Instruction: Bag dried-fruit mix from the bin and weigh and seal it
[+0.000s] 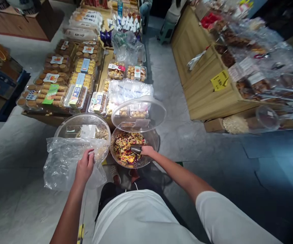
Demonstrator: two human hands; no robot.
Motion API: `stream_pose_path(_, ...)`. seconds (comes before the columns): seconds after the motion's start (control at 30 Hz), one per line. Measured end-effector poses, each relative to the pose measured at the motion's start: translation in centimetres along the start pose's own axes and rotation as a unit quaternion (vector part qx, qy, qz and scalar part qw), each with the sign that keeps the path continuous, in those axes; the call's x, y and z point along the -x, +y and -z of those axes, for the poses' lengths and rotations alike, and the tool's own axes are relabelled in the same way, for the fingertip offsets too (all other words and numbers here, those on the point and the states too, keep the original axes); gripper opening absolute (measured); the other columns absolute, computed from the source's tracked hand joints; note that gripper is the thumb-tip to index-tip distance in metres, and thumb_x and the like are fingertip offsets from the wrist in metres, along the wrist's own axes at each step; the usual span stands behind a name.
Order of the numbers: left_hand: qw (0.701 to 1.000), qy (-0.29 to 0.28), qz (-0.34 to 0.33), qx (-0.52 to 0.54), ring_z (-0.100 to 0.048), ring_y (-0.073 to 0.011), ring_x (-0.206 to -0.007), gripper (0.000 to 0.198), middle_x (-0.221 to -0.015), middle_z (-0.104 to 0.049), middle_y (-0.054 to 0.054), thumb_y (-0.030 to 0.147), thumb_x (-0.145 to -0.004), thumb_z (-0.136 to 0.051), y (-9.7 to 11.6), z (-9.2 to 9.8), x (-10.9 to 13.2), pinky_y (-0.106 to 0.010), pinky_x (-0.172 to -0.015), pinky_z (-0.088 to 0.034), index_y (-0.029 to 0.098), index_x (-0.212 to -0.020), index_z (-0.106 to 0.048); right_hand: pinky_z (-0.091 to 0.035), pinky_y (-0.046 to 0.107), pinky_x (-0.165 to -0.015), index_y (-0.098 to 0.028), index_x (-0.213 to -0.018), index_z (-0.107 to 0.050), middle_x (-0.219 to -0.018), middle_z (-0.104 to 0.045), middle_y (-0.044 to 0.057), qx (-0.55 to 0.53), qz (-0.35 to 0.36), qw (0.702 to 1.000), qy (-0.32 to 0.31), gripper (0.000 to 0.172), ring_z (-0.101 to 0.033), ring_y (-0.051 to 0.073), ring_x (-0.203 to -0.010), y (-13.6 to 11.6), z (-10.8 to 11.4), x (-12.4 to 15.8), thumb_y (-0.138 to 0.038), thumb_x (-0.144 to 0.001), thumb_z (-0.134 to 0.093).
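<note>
My right hand [148, 151] is closed round the handle of a dark scoop [136, 148], whose head dips into a colourful dry mix [126, 145]. That mix fills the lower part of a clear round tub [154, 140], and the tub's clear lid [159, 112] stands tipped up at its far side. A clear plastic bag [62, 166] hangs from my left hand [85, 166], which is closed on it with thumb and fingers near each other. Behind the bag is a second round tub [60, 130] with a clear lid, partly covered by the bag.
Boxed biscuits [51, 78] and nut packs [136, 73] cover the display ahead. To the right stands a wooden counter [187, 67] with bagged goods and a yellow price tag [219, 80]. A tub of pale flakes [235, 124] sits at its foot. Someone sits on a green stool [167, 32].
</note>
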State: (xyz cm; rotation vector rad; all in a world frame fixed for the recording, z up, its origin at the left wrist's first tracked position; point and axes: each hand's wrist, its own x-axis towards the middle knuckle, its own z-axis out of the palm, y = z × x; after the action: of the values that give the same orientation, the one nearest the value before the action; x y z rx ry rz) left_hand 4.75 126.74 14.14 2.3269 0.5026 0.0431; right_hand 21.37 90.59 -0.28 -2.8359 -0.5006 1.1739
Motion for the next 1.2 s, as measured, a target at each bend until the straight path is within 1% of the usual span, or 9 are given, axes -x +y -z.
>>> stream_pose_path(0.07,1.000,0.000,-0.003,-0.002,-0.068,-0.0190,-0.069,0.044,-0.073,-0.069,0.002,0.053,-0.103,-0.044,0.2,0.2,0.7,-0.029,-0.072,-0.049,0.025,-0.131,-0.064,-0.058,0.035,-0.089,-0.015,-0.117,-0.080,-0.119,-0.079,0.019,0.018,0.004,1.000,0.010,0.032,-0.076,0.032,-0.109,0.3,-0.8,1.0,-0.030,-0.093,-0.068)
stream_pose_path(0.17,1.000,0.006,-0.006,-0.003,-0.068,-0.0198,-0.070,0.045,-0.074,-0.069,0.001,0.053,-0.103,-0.044,0.7,0.2,1.7,-0.030,-0.073,-0.049,0.024,-0.130,-0.065,-0.057,0.035,-0.091,-0.013,-0.117,-0.079,-0.120,-0.078,0.020,0.037,0.024,0.999,0.017,0.030,-0.075,0.033,-0.112,0.4,-2.2,1.3,-0.021,-0.090,-0.068)
stream_pose_path(0.33,1.000,0.023,-0.004,0.001,-0.066,-0.0200,-0.068,0.044,-0.072,-0.069,0.001,0.052,-0.104,-0.044,1.1,-0.4,2.5,-0.031,-0.074,-0.050,0.024,-0.129,-0.068,-0.056,0.033,-0.091,-0.012,-0.121,-0.078,-0.122,-0.077,0.021,0.037,0.077,0.996,0.008,0.034,-0.074,0.032,-0.113,0.4,-3.9,0.5,-0.024,-0.093,-0.063)
stream_pose_path(0.5,1.000,0.024,-0.005,-0.004,-0.066,-0.0187,-0.067,0.043,-0.073,-0.069,0.002,0.050,-0.104,-0.045,1.1,-1.2,2.6,-0.030,-0.073,-0.049,0.023,-0.128,-0.068,-0.055,0.034,-0.092,-0.014,-0.121,-0.078,-0.122,-0.077,0.019,0.029,0.118,0.992,-0.018,0.036,-0.073,0.033,-0.113,-0.1,-5.0,0.1,-0.023,-0.089,-0.066)
stream_pose_path(0.73,1.000,0.024,0.000,0.000,-0.066,-0.0179,-0.068,0.040,-0.073,-0.070,0.002,0.048,-0.105,-0.046,1.3,-1.6,2.4,-0.029,-0.073,-0.048,0.023,-0.127,-0.068,-0.053,0.028,-0.084,-0.018,-0.112,-0.082,-0.112,-0.080,0.013,-0.010,0.120,0.992,-0.046,0.031,-0.074,0.027,-0.103,-0.6,-5.0,-0.2,-0.016,-0.086,-0.064)
stream_pose_path(0.9,1.000,0.028,0.004,-0.001,-0.067,-0.0194,-0.069,0.041,-0.073,-0.070,0.001,0.049,-0.104,-0.046,1.2,-1.7,2.5,-0.029,-0.074,-0.048,0.023,-0.127,-0.068,-0.052,0.029,-0.085,-0.012,-0.113,-0.080,-0.118,-0.077,0.019,-0.051,0.083,0.995,-0.033,0.031,-0.071,0.029,-0.109,-1.9,-5.7,-0.6,-0.018,-0.086,-0.067)
stream_pose_path(0.97,1.000,0.030,0.004,-0.002,-0.067,-0.0196,-0.070,0.042,-0.074,-0.070,0.001,0.049,-0.105,-0.046,1.2,-1.7,2.6,-0.029,-0.075,-0.048,0.023,-0.128,-0.068,-0.050,0.025,-0.082,-0.012,-0.111,-0.080,-0.111,-0.078,0.015,-0.088,0.090,0.991,-0.045,0.029,-0.071,0.026,-0.103,-2.1,-6.0,-0.9,-0.020,-0.084,-0.071)
stream_pose_path(1.03,0.999,0.033,0.004,-0.005,-0.067,-0.0190,-0.070,0.041,-0.074,-0.070,0.001,0.049,-0.105,-0.046,1.1,-1.6,2.7,-0.029,-0.075,-0.048,0.023,-0.128,-0.068,-0.048,0.021,-0.077,-0.012,-0.107,-0.081,-0.098,-0.078,0.009,-0.132,0.105,0.983,-0.069,0.027,-0.069,0.020,-0.091,-1.9,-6.4,-1.4,-0.021,-0.083,-0.072)
stream_pose_path(1.2,0.999,0.031,0.015,-0.008,-0.063,-0.0167,-0.067,0.041,-0.074,-0.068,0.002,0.049,-0.105,-0.045,1.2,-1.6,2.8,-0.027,-0.073,-0.046,0.022,-0.127,-0.068,-0.044,0.020,-0.063,-0.010,-0.104,-0.079,-0.075,-0.070,0.002,-0.241,0.129,0.953,-0.130,0.028,-0.057,0.012,-0.065,-1.3,-7.0,-3.0,-0.016,-0.086,-0.060)
